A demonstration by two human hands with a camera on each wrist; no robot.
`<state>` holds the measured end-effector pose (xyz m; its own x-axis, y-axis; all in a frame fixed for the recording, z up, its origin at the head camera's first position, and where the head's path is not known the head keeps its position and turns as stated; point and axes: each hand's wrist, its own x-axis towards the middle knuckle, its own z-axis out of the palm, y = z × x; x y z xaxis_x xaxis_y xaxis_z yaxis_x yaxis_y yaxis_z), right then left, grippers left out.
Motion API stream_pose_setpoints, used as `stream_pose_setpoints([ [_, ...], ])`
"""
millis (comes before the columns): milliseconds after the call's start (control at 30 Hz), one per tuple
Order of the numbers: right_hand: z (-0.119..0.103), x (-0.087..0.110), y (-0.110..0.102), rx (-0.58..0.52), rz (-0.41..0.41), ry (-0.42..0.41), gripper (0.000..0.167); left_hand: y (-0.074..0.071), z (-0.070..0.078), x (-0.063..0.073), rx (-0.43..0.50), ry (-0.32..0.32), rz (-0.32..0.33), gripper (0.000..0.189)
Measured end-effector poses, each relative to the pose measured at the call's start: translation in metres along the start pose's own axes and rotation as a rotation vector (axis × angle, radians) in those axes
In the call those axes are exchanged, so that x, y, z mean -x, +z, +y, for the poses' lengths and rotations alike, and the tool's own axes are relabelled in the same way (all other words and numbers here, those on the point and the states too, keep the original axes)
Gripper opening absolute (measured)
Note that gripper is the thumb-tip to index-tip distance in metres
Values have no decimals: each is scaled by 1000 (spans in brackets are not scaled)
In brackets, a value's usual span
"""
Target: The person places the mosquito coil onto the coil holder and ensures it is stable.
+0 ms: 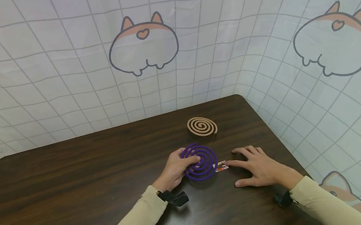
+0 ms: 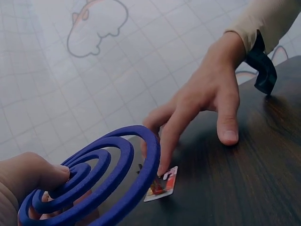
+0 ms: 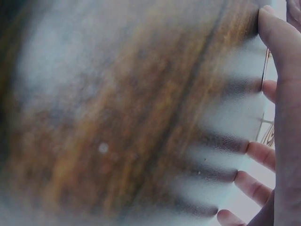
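Observation:
My left hand (image 1: 171,170) pinches a purple mosquito coil (image 2: 80,178), with the thumb on its centre and the other fingers behind it. In the left wrist view the coil is tilted and partly covers a small printed card (image 2: 168,183) lying on the table. To the right, my right hand (image 1: 260,169) has its fingers spread over the tabletop, and its index fingertip is right at the card's edge. Fingertips of that hand show at the right side of the right wrist view. Further back a tan mosquito coil (image 1: 202,126) lies flat.
The dark wood table (image 1: 72,181) reaches far to the left, with rounded back corners. Behind it and along its right side hangs a white grid-patterned curtain (image 1: 74,73) with cartoon animal prints. A black strap (image 1: 173,198) is around the left wrist.

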<state>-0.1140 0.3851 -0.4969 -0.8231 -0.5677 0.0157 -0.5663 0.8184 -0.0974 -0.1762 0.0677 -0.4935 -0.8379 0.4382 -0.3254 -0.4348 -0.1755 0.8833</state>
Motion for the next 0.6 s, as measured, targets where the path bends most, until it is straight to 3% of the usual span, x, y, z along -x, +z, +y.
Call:
stream_pose_setpoints([
  [600, 2, -1, 2, 4, -1, -3, 72, 16, -9, -10, -24, -19, -22, 43],
])
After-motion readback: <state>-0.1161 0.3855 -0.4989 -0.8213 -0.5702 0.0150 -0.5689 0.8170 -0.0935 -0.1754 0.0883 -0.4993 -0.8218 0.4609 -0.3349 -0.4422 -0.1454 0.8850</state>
